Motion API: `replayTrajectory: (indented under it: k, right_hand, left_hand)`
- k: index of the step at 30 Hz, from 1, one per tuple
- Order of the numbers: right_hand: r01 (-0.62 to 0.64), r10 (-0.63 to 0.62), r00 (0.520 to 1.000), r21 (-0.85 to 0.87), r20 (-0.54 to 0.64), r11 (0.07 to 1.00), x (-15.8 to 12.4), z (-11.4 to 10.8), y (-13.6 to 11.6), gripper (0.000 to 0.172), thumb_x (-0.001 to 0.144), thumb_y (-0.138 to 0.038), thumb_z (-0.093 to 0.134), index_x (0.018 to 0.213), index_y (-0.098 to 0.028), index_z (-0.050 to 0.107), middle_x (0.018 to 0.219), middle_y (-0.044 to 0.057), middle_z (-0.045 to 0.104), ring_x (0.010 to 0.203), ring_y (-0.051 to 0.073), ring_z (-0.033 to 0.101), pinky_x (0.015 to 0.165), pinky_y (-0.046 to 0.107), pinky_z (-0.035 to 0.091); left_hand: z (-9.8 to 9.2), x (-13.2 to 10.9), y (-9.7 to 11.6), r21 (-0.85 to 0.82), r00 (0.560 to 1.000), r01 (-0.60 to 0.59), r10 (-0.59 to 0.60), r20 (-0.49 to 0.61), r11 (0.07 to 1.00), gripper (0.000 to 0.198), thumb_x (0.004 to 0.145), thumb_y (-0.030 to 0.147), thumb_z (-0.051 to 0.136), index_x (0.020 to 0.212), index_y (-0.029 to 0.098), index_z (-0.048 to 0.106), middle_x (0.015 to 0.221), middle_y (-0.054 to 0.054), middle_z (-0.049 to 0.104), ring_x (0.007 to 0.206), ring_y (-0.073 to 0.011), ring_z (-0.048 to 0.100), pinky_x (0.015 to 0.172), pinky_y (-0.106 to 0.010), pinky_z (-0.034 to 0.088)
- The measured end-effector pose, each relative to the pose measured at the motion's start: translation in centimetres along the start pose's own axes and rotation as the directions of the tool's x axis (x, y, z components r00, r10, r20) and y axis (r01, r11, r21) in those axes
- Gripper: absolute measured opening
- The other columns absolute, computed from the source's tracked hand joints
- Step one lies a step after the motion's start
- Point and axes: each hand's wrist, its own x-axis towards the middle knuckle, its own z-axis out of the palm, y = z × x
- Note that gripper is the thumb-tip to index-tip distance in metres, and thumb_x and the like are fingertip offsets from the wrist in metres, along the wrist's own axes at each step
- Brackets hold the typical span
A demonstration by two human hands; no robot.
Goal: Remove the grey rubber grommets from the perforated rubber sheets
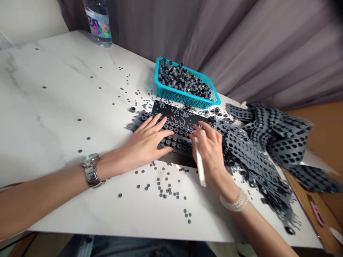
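My left hand [150,139] lies with fingers spread over a strip of dark grey rubber rings [177,139], pressing on its left part. The strip rests on a black board [184,161] on the table. In my right hand [210,151], closed fingers grip a white pen-like stick [199,166] at the strip's right part. The stick's working tip is hidden by the fingers. Small dark discs lie scattered on the board's far part and around it.
A turquoise basket [182,96] full of grey rubber rings stands behind the board. Perforated grey sheets [249,150] pile up at right. At the back left stands a water bottle [99,25]. Loose discs [164,191] dot the white table [53,142]. A pink-handled tool [317,214] lies lower right.
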Motion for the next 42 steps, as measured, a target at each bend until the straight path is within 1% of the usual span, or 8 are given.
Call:
replayTrajectory:
  k: [2,8,18,21,27,36,38,42]
  right_hand:
    - [-0.038,0.039,0.999,0.043,-0.023,0.998,-0.1,-0.4,0.3,0.01,0.096,-0.015,0.048,0.102,-0.019,0.054,0.11,0.015,0.071,0.125,0.029,0.054,0.091,0.044,0.043]
    - [0.246,-0.247,0.969,0.175,-0.017,0.953,-0.3,-0.6,-0.8,0.006,0.093,-0.016,0.056,0.097,-0.02,0.056,0.113,0.009,0.073,0.122,0.025,0.058,0.088,0.037,0.043]
    - [0.313,-0.317,0.947,0.074,0.055,0.947,-0.2,0.0,-1.4,0.01,0.096,-0.013,0.048,0.094,-0.018,0.057,0.118,0.013,0.07,0.126,0.023,0.054,0.094,0.038,0.042]
    - [0.266,-0.268,0.957,0.032,0.107,0.963,0.0,0.1,-1.7,0.018,0.095,-0.007,0.042,0.094,-0.019,0.056,0.119,0.014,0.069,0.13,0.024,0.049,0.097,0.038,0.041]
    - [0.042,-0.042,0.999,-0.003,0.005,0.999,0.3,0.7,-2.8,0.015,0.095,-0.008,0.043,0.097,-0.02,0.052,0.106,0.011,0.071,0.124,0.026,0.054,0.095,0.04,0.04]
    - [-0.242,0.243,0.969,0.027,-0.041,0.97,-0.8,-1.0,-1.3,0.007,0.096,-0.017,0.046,0.094,-0.022,0.05,0.1,0.01,0.071,0.117,0.028,0.058,0.09,0.044,0.043]
    - [-0.206,0.211,0.977,0.092,-0.039,0.974,-1.1,-1.7,-1.0,0.006,0.095,-0.017,0.05,0.093,-0.023,0.051,0.108,0.011,0.071,0.121,0.027,0.057,0.089,0.042,0.045]
    - [0.052,-0.05,0.999,0.185,-0.016,0.981,-1.5,-1.5,-1.3,0.01,0.092,-0.013,0.056,0.098,-0.021,0.054,0.117,0.012,0.07,0.123,0.026,0.057,0.088,0.038,0.047]
  left_hand:
    - [0.1,0.0,-0.1,-0.004,1.0,0.0,0.0,0.002,1.0,0.049,0.089,0.046,0.055,0.134,0.027,0.056,0.16,-0.011,0.027,0.149,-0.0303,0.015,0.119,-0.049,0.017]
    - [0.3,0.1,-0.3,0.001,1.0,-0.006,0.006,-0.007,1.0,0.048,0.089,0.047,0.055,0.132,0.026,0.057,0.16,-0.01,0.027,0.149,-0.0289,0.015,0.12,-0.048,0.016]
    - [0.5,0.1,-0.3,-0.007,1.0,-0.01,0.009,-0.029,1.0,0.048,0.089,0.045,0.055,0.132,0.024,0.057,0.159,-0.009,0.03,0.148,-0.029,0.018,0.121,-0.048,0.016]
    - [0.4,0.0,-0.3,-0.018,1.0,-0.012,0.011,-0.028,1.0,0.047,0.089,0.045,0.056,0.131,0.024,0.058,0.159,-0.009,0.028,0.149,-0.0292,0.017,0.121,-0.047,0.016]
    - [0.2,0.1,-0.2,-0.033,1.0,-0.002,0.002,-0.018,0.999,0.05,0.087,0.041,0.059,0.135,0.026,0.056,0.16,-0.009,0.027,0.149,-0.0308,0.016,0.12,-0.048,0.018]
    - [0.4,-0.3,-0.3,-0.048,0.999,-0.029,0.028,-0.021,0.998,0.05,0.089,0.048,0.055,0.135,0.029,0.057,0.161,-0.006,0.025,0.149,-0.0293,0.013,0.12,-0.049,0.015]
    - [0.4,-0.3,-0.1,-0.046,0.999,-0.035,0.034,-0.02,0.998,0.052,0.088,0.05,0.056,0.135,0.028,0.056,0.161,-0.007,0.025,0.149,-0.0292,0.013,0.12,-0.049,0.015]
    - [0.3,-0.2,0.4,-0.034,0.999,-0.014,0.012,-0.039,0.999,0.053,0.091,0.056,0.048,0.132,0.025,0.06,0.159,-0.009,0.029,0.149,-0.0297,0.016,0.12,-0.049,0.016]
